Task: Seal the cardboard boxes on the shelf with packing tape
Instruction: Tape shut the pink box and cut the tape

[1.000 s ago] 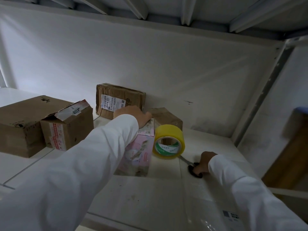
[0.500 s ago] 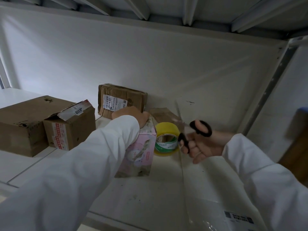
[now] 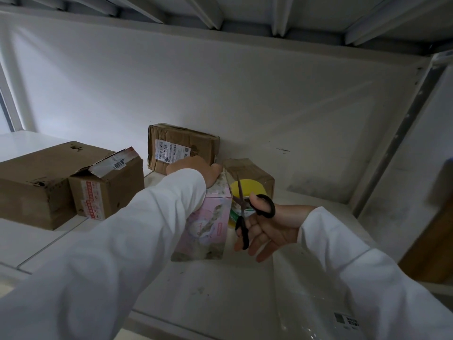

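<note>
Lifted off the shelf (image 3: pixel 220 295) a second ago, the scissors (image 3: pixel 245 212) now hang in the right hand (image 3: pixel 272 229) just in front of the tape roll (image 3: pixel 247 192) — thumb through the upper black loop, the other fingers loosely spread around the lower handle. Their blades are nearly closed and point up and slightly left, so the long axis runs close to vertical, crossing the yellow roll. The roll stands on edge toward the back of the shelf, between the pink box (image 3: pixel 208 224) and a small brown box (image 3: pixel 250 170) behind it. The left hand (image 3: pixel 196 170) rests on the pink box's top far edge, fingers curled over it, holding it steady. A cut looks to be next, probably of a strip running from roll to box, though no strip can be made out here. Three more cartons sit along the shelf's left and back — the flapped box (image 3: pixel 107 190) with its loose, lifted flap plainly still needs sealing.
</note>
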